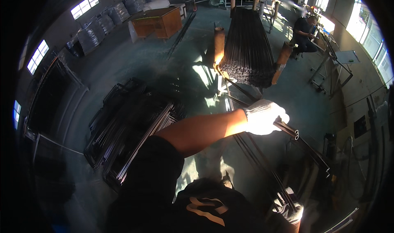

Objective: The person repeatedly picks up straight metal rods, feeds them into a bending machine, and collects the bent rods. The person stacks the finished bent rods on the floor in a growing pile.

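Observation:
My left hand [267, 117], in a white knit work glove, is stretched out in front of me and closed around dark metal tubes [286, 128]; two round open ends stick out past the fingers. My right hand [289, 210], gloved too, is low at the right, with several thin dark tubes [278, 180] lying in its grip. These tubes run up and away under my left forearm. Beyond the hands, a large bundle of long dark tubes [249, 45] lies on a rack between upright posts. The far ends of the held tubes are hidden or in shadow.
Bent dark metal frames [123, 134] are piled on the floor at the left. A rusty post [219, 45] stands at the rack's near left corner. A wooden desk [157, 20] stands farther back. A seated person [303, 33] is at the upper right, near a metal stand [346, 57].

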`<action>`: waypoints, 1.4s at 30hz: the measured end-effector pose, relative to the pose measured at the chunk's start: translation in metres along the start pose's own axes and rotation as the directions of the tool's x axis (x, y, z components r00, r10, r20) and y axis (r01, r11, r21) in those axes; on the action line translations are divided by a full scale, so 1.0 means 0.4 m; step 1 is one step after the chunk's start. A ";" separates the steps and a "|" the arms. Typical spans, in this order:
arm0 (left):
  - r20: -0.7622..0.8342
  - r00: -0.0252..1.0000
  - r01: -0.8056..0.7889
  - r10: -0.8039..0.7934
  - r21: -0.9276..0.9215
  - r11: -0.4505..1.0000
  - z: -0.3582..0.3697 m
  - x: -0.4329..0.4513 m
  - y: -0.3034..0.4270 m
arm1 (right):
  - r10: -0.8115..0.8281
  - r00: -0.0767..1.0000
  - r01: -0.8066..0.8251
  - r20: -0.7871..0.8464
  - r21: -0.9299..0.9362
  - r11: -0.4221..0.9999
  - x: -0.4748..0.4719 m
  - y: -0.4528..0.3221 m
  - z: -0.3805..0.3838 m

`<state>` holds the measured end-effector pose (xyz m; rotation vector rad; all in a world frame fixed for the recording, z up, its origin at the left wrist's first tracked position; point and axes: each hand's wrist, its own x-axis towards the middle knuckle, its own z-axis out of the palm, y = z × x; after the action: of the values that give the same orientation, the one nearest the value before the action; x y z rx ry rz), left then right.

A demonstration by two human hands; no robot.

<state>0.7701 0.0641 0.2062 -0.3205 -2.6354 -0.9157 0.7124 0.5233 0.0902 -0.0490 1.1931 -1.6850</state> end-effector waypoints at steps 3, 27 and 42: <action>0.067 0.991 -0.129 0.112 0.350 0.928 -0.038 -0.121 -0.050 | 0.273 0.953 -0.290 0.132 0.137 0.947 0.108 0.040 -0.073; -0.324 0.937 0.308 -0.134 0.576 0.757 -0.667 -0.827 -0.354 | 0.794 0.522 -0.583 0.313 -0.548 0.599 0.859 0.328 0.917; -0.390 0.914 0.274 -0.116 0.378 0.884 -0.694 -0.628 -0.582 | 0.882 0.390 -0.895 0.262 -0.118 0.431 0.982 0.197 0.984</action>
<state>0.9929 -0.3157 0.1858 0.2147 -2.4581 -0.3746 0.7925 -0.0308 0.0449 0.3290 0.7015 -0.6650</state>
